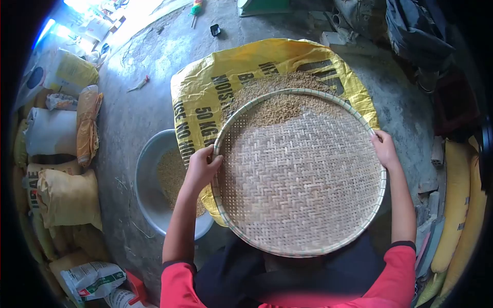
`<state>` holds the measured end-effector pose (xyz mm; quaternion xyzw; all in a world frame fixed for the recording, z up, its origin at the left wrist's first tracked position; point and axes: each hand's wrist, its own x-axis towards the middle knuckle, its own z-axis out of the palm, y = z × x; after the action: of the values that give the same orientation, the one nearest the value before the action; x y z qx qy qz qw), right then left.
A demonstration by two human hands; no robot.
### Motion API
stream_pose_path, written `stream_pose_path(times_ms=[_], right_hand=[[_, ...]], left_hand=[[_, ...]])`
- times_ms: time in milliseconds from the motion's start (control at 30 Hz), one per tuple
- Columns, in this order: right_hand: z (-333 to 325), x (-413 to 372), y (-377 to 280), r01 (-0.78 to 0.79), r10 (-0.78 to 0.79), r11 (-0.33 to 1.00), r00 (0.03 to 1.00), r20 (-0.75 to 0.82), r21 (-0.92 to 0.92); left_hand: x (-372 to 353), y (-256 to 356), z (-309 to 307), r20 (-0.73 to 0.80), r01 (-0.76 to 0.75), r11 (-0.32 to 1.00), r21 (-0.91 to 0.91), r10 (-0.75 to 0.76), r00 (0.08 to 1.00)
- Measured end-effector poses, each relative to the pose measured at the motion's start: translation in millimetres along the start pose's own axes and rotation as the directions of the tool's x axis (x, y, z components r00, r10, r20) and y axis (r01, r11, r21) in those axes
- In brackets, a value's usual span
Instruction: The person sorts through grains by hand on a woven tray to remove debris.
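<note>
A round woven bamboo winnowing tray (303, 179) is held between my two hands over my lap. My left hand (201, 167) grips its left rim, with the thumb on the inner side. On the opposite rim, my right hand (384, 148) is closed around the edge. A small heap of tan grain (277, 110) lies at the tray's far end. Beyond and partly under the tray, a yellow printed sack (197, 84) is spread on the floor, with more grain (287, 82) on it. The tray hides part of the sack and that pile.
A grey metal basin (146, 179) with grain in it stands left, partly behind my left forearm. Filled sacks (69, 197) line the left side. Long yellow bundles (452, 205) lie along the right. A small black object (215, 30) rests on the concrete floor ahead.
</note>
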<state>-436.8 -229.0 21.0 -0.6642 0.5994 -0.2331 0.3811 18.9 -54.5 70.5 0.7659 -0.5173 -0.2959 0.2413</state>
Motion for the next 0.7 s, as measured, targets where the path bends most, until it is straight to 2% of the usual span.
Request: stream_pose_path(times_ms=[33,67,133,233,400,467,500,533,600,667,700], right_hand=[[1.6,-4.6,-5.8,-0.016,0.016,0.997,1.000,0.005,-0.075],[6.1,-2.3,-1.2,-0.016,0.015,0.997,1.000,-0.006,-0.075],[20.1,-0.7,15.9,0.065,-0.074,0.983,0.996,-0.048,-0.173],[31.6,-3.5,29.0,0.021,-0.036,0.977,0.997,-0.067,-0.210],[40.9,-1.6,47.4,0.061,-0.080,0.956,0.995,-0.052,-0.286],[39.0,-2.8,42.0,0.040,-0.051,0.965,0.998,-0.039,-0.259],[39.5,-2.4,45.5,0.040,-0.051,0.964,0.998,-0.035,-0.261],[40.1,-0.7,51.3,0.077,-0.088,0.966,0.996,-0.033,-0.247],[40.4,0.7,53.2,0.118,-0.127,0.965,0.992,-0.024,-0.235],[40.8,-0.4,49.9,0.065,-0.067,0.975,0.998,-0.002,-0.214],[41.0,1.2,53.7,0.068,-0.068,0.974,0.998,0.004,-0.216]], left_hand=[[1.2,-12.2,4.4,-0.010,-0.047,0.998,0.029,0.047,0.999],[6.1,-23.3,7.9,-0.026,-0.102,0.993,0.053,0.104,0.994],[3.2,-38.8,22.1,0.021,-0.047,0.997,0.057,0.046,0.999],[-5.2,-42.7,39.6,0.057,0.040,0.995,0.087,-0.045,0.997],[-12.2,-46.9,42.7,0.056,0.029,0.995,0.090,-0.035,0.998],[-3.4,-36.3,36.8,-0.037,-0.040,0.961,0.273,0.052,0.998],[1.8,-25.3,34.4,-0.117,-0.016,0.940,0.341,0.059,0.991],[13.8,-21.2,32.4,-0.111,-0.141,0.924,0.356,0.192,0.975],[41.4,-0.6,34.6,0.000,-0.305,0.894,0.328,0.323,0.946],[72.7,15.8,47.4,0.167,-0.401,0.895,0.196,0.372,0.913],[88.2,22.6,55.4,0.221,-0.391,0.893,0.224,0.344,0.913]])
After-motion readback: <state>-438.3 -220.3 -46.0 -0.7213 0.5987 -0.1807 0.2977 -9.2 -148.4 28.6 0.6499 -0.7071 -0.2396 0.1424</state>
